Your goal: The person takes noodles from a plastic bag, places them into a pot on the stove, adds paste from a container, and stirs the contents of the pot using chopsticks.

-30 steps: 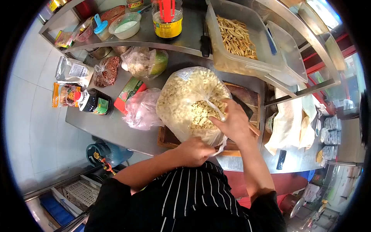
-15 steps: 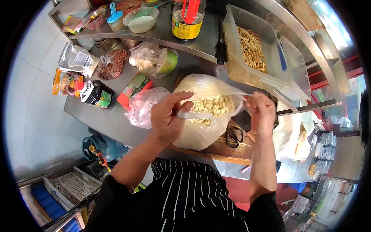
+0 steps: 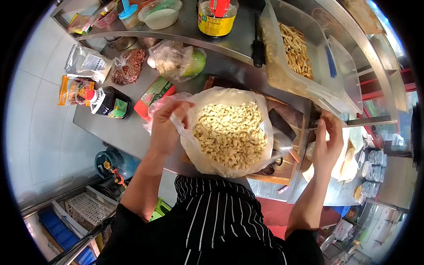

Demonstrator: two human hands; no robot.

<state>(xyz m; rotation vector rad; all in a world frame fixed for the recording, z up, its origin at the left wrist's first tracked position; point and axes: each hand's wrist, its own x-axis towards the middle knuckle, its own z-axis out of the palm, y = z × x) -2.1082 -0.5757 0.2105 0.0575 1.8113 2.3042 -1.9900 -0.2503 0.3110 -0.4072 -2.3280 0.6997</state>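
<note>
An opened plastic bag (image 3: 207, 163) full of small pale yellowish food pieces (image 3: 232, 132) sits on a wooden board (image 3: 289, 172). My left hand (image 3: 168, 126) pinches the bag's gathered handle at the left rim. To the right of the bag, apart from it, my right hand (image 3: 329, 139) is raised beside the shelf post with its thumb and fingers apart. Between that hand and the bag, the bag's loose right handle looks smeared. Black-handled scissors (image 3: 277, 159), partly hidden by the bag, lie on the board, near a dark blade (image 3: 282, 123).
A clear bin (image 3: 282, 66) of brown strips stands on the shelf beside a yellow-labelled jar (image 3: 215, 24). On the counter's left are a dark sauce bottle (image 3: 110, 104), a bag of peanuts (image 3: 128, 66), a red-green box (image 3: 154, 95) and a bagged green vegetable (image 3: 192, 66).
The bag's mouth has been spread wide, baring the contents. My left hand moved left with the handle; my right hand let go of the rim and moved right.
</note>
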